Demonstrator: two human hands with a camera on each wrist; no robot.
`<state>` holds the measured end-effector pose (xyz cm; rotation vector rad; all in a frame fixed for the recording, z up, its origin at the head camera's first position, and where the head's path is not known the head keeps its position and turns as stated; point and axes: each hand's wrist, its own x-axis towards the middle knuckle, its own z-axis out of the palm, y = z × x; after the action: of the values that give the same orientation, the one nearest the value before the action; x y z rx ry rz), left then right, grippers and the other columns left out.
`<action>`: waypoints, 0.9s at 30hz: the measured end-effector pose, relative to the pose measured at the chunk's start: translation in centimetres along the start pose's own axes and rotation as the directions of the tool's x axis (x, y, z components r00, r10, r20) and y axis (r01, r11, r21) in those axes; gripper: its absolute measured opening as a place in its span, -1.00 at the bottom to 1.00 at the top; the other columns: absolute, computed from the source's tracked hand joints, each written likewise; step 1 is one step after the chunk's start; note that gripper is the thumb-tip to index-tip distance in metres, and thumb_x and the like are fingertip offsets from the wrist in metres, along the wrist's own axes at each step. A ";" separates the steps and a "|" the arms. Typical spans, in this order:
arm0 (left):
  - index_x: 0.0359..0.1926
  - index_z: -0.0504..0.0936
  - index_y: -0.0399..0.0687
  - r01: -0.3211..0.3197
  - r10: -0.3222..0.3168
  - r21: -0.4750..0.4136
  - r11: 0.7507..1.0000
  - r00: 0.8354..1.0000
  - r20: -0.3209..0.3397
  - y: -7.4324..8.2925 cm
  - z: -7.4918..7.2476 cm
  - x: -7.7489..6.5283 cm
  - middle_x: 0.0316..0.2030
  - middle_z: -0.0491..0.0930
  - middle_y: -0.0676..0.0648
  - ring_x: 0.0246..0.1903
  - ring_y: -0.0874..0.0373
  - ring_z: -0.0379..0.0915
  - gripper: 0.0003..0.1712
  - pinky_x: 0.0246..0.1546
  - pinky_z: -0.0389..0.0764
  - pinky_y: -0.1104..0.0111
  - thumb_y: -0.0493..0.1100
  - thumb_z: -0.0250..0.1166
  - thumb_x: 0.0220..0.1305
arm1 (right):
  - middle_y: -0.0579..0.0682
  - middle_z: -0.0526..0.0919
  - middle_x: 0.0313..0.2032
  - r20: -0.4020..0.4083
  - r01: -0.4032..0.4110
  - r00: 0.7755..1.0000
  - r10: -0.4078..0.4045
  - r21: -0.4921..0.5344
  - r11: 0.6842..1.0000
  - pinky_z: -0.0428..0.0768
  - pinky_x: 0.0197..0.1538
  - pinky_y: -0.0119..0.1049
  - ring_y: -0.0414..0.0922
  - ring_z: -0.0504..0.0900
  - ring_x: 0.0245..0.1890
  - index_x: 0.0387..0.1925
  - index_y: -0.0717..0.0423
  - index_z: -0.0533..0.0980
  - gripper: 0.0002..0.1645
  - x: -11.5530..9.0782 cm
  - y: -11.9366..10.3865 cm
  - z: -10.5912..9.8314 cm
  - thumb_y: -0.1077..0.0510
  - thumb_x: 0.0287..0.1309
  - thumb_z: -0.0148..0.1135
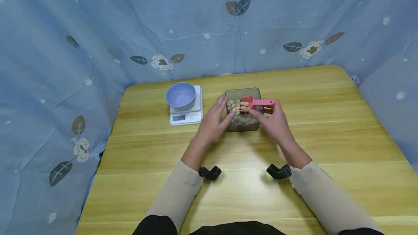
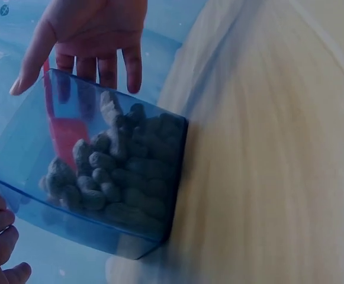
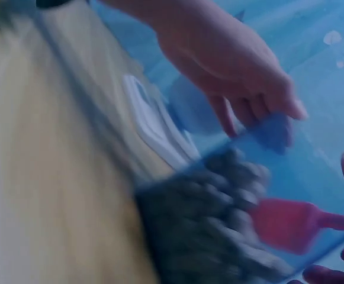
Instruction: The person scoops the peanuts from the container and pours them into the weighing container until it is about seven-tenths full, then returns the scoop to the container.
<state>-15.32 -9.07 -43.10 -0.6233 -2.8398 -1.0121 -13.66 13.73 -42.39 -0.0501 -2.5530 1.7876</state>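
Observation:
A translucent grey square container (image 1: 245, 125) stands on the wooden table, with unshelled peanuts (image 1: 233, 108) inside. A pink scoop (image 1: 263, 102) lies in it, its bowl among the peanuts and its handle across the right rim. My left hand (image 1: 211, 119) touches the container's left side, thumb at the front corner. On the right side is my right hand (image 1: 275, 122), its thumb near the front rim. In the left wrist view, the right hand's fingers (image 2: 133, 68) extend down along the outside wall, the thumb apart from them.
Left of the container, a white kitchen scale (image 1: 195, 116) with digits on its display carries a blue-purple bowl (image 1: 180, 96). Behind the table (image 1: 156, 177) hangs a blue patterned curtain (image 1: 202, 17). Both wrists wear black cameras.

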 end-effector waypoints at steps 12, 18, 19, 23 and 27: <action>0.56 -0.01 0.05 -0.021 0.017 0.058 0.998 0.998 0.058 0.1 -0.9 0.2 0.56 -0.18 0.14 0.54 0.09 -0.17 -0.15 0.54 -0.04 0.16 0.36 -0.14 0.45 | 0.08 0.51 -0.21 0.260 0.266 0.959 -0.112 -0.695 0.668 0.47 -0.43 -0.17 -0.01 0.46 -0.31 -0.05 0.06 0.68 -0.54 3.1 -5.3 -2.7 -0.12 0.09 0.41; 0.56 -0.01 0.07 -0.024 0.018 0.078 0.997 0.997 0.075 0.2 -1.1 0.3 0.56 -0.16 0.11 0.54 0.10 -0.16 -0.13 0.53 0.01 0.13 0.38 -0.11 0.43 | 0.02 0.55 -0.35 0.331 0.334 0.939 -0.100 -0.795 0.507 0.44 -0.58 -0.17 -0.04 0.51 -0.43 -0.38 -0.04 0.71 -0.85 4.0 -6.5 -1.9 -0.01 0.14 0.37; 0.56 -0.01 0.08 -0.021 0.015 0.080 0.997 0.997 0.078 0.2 -1.2 0.3 0.56 -0.16 0.11 0.54 0.11 -0.17 -0.13 0.52 0.01 0.14 0.38 -0.11 0.43 | 0.02 0.54 -0.37 0.337 0.344 0.936 -0.105 -0.803 0.486 0.43 -0.59 -0.16 -0.04 0.51 -0.45 -0.45 -0.04 0.69 -0.84 4.1 -6.6 -1.8 0.00 0.15 0.35; 0.56 0.01 0.08 -0.016 0.010 0.072 0.997 0.997 0.078 0.3 -1.5 0.3 0.56 -0.12 0.09 0.53 0.07 -0.13 -0.14 0.52 0.04 0.11 0.38 -0.08 0.42 | 0.00 0.51 -0.41 0.390 0.420 0.906 -0.162 -0.795 0.438 0.43 -0.58 -0.19 -0.05 0.48 -0.47 -0.62 -0.05 0.58 -0.72 4.6 -6.7 -1.7 0.04 0.18 0.35; 0.55 0.03 0.07 -0.014 0.010 0.047 0.999 0.997 0.081 0.1 -1.6 0.3 0.55 -0.11 0.10 0.53 0.06 -0.11 -0.13 0.51 0.05 0.11 0.38 -0.07 0.41 | -0.02 0.47 -0.41 0.441 0.509 0.860 -0.255 -0.744 0.432 0.44 -0.55 -0.24 -0.08 0.46 -0.48 -0.48 -0.03 0.65 -0.87 5.0 -6.1 -2.1 0.12 0.18 0.38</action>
<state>-15.65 -9.86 -41.70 -0.6917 -2.9166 -0.9346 -18.68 13.80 -35.92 0.7533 -2.9857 0.2610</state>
